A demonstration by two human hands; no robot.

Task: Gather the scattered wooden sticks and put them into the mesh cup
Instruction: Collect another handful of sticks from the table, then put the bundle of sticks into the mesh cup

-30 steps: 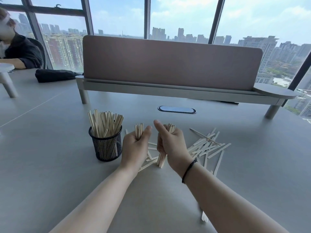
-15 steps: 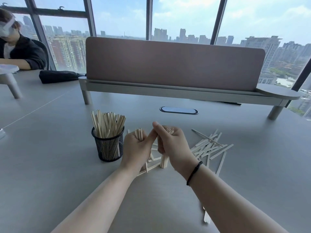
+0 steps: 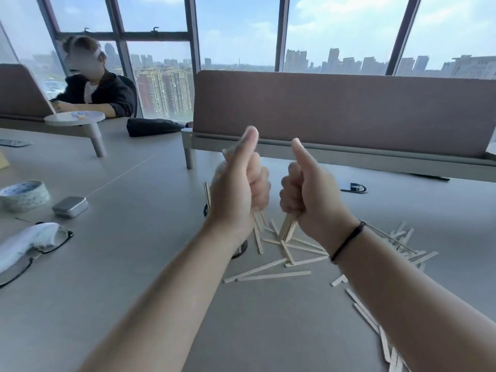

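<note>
My left hand point(image 3: 239, 189) is raised above the table, closed around a bundle of wooden sticks, thumb up; stick ends poke out below the fist. It hides most of the black mesh cup point(image 3: 240, 249), of which only a bit of the base and rim shows behind my wrist. My right hand point(image 3: 308, 191), also thumb up, grips a second bundle of wooden sticks point(image 3: 287, 228) whose lower ends point down at the table. Loose wooden sticks point(image 3: 273, 275) lie scattered on the grey table beneath and to the right of both hands.
A roll of tape point(image 3: 24, 194), a small metal tin point(image 3: 70, 206), glasses with a white cloth point(image 3: 29, 244) lie at the left. A desk divider point(image 3: 343, 111) stands behind. Another person point(image 3: 94, 92) sits at the far left. A black pouch point(image 3: 153, 127) lies near them.
The camera swung left and tilted. Both hands lifted their stick bundles off the table and drew slightly apart, thumbs now up; my left hand now covers the cup.
</note>
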